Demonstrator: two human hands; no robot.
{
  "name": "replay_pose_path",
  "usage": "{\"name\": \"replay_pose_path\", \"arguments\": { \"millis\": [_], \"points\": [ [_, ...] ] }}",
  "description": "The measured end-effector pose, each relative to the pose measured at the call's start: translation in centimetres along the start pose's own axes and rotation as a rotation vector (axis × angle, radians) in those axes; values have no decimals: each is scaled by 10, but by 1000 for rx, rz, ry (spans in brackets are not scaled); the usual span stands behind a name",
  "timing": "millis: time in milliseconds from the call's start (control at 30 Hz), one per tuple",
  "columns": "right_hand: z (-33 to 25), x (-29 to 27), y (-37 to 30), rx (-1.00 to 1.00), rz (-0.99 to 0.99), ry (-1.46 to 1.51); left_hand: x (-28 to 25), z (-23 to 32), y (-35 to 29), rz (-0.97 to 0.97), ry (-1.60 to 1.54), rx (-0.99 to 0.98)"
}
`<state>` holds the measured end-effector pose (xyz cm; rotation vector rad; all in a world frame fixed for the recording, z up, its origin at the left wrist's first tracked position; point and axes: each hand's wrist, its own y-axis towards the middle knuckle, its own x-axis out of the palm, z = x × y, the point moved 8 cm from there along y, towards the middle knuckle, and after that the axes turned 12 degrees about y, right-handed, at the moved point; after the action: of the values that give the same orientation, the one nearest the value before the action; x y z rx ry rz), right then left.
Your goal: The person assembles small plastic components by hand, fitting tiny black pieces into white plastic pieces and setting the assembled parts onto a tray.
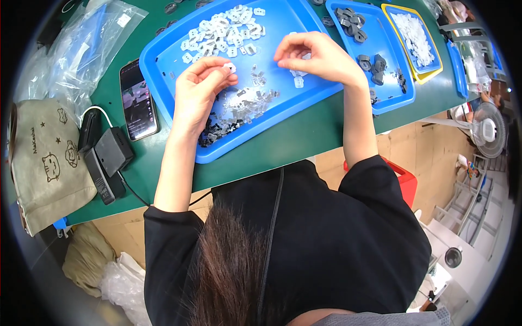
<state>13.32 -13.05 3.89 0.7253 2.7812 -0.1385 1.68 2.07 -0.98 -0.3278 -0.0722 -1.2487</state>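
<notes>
A large blue tray [272, 122] lies at the middle of the green table. Over its left part, my left hand [198, 87] pinches a small white plastic piece [230, 68] between thumb and fingertips. Curled over the tray's right part is my right hand [326, 57], thumb and forefinger close together; anything between them is too small to make out. A few white pieces [298, 81] lie just beneath it. Piled at the tray's far side are many white plastic pieces [225, 30]. Small clear parts [250, 103] and tiny black parts [217, 130] are scattered on its near side.
To the right stand a blue tray [389, 103] of dark grey parts and a yellow tray [435, 76] under a blue one with white pieces. A phone [138, 100], black power adapters [113, 149], a beige cloth bag [49, 163] and clear plastic bags [103, 32] sit left.
</notes>
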Motion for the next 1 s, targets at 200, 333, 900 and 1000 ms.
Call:
{"name": "replay_pose_path", "arguments": {
  "millis": [200,333,900,1000],
  "points": [
    [6,-21,-12,-2,40,-263,-12,-4,5,64,94,0],
    [3,-21,-14,46,26,-386,-11,3,3,112,94,36],
    [6,67,0,-122,-196,-432,5,17,-3,78,304,224],
    [5,62,1,-142,-151,-430,3,19,-5,109,309,252]
  ]
}}
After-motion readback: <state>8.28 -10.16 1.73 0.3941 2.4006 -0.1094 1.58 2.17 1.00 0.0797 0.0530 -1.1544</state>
